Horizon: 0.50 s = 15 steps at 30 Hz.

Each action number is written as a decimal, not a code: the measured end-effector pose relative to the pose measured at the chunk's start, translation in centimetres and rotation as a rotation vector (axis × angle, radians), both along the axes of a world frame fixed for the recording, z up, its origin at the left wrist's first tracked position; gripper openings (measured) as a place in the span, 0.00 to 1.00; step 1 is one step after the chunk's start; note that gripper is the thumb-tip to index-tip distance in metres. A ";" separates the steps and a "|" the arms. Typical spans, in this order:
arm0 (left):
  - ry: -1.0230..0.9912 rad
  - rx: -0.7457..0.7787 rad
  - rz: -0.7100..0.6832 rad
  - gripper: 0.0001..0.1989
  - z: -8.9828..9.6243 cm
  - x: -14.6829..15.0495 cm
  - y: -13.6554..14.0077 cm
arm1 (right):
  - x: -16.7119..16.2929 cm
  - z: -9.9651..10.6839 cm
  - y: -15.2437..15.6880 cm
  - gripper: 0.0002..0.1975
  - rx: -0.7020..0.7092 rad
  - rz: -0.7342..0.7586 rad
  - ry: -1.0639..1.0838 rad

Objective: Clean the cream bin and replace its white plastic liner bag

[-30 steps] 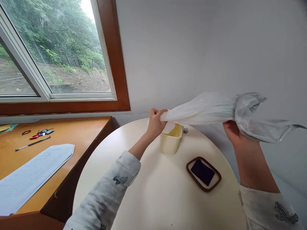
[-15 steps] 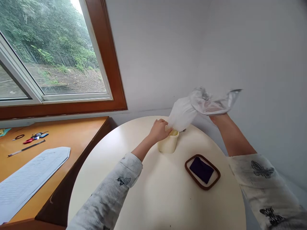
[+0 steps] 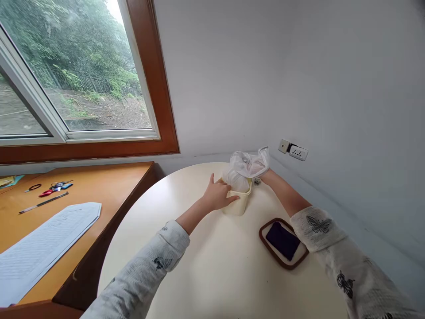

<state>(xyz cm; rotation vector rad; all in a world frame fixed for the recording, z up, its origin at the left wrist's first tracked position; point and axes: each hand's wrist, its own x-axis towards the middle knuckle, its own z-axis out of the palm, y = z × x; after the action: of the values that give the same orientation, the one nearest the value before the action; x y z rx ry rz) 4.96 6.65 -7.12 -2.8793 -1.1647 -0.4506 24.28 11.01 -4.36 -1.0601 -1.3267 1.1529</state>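
Observation:
Near the far side of the round table, a small cream bin (image 3: 237,207) stands upright. My left hand (image 3: 217,195) grips its left side, with the thumb stretched along the front and one finger raised. A thin white plastic bag (image 3: 235,178) is partly inside the bin, its loose upper part bunched above the rim. My right hand (image 3: 256,168) is inside the bag's mouth just above the bin, and the translucent plastic hides how its fingers are set.
A brown-rimmed tray (image 3: 270,253) with a folded dark purple cloth (image 3: 282,240) lies on the pale round table (image 3: 206,266). To the left, a wooden desk (image 3: 116,186) bears papers (image 3: 56,243), a pen (image 3: 43,203) and keys (image 3: 57,187). Wall sockets (image 3: 298,153) are behind.
My right hand has come down and left with the bag, whose lower part has gone into the bin. My left hand stays at the bin, its fingers shifted.

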 end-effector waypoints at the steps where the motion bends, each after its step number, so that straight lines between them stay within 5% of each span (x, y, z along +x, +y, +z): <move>1: -0.005 -0.003 -0.019 0.23 0.0 -0.3 -0.1 | -0.1 -0.1 -0.2 0.16 -0.003 0.011 -0.013; 8: -0.042 -0.098 -0.213 0.18 1.1 -3.9 -1.3 | -0.9 0.1 -2.1 0.18 0.042 0.185 -0.027; 15: -0.247 -0.435 -0.180 0.15 4.0 -7.4 -3.2 | -3.1 0.7 -4.0 0.21 0.096 0.443 -0.013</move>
<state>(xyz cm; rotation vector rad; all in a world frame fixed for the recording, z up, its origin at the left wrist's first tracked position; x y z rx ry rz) -2.40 3.49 -3.12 -3.4041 -1.1624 -0.6454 21.15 7.02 -3.64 -0.7215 -1.6615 1.3881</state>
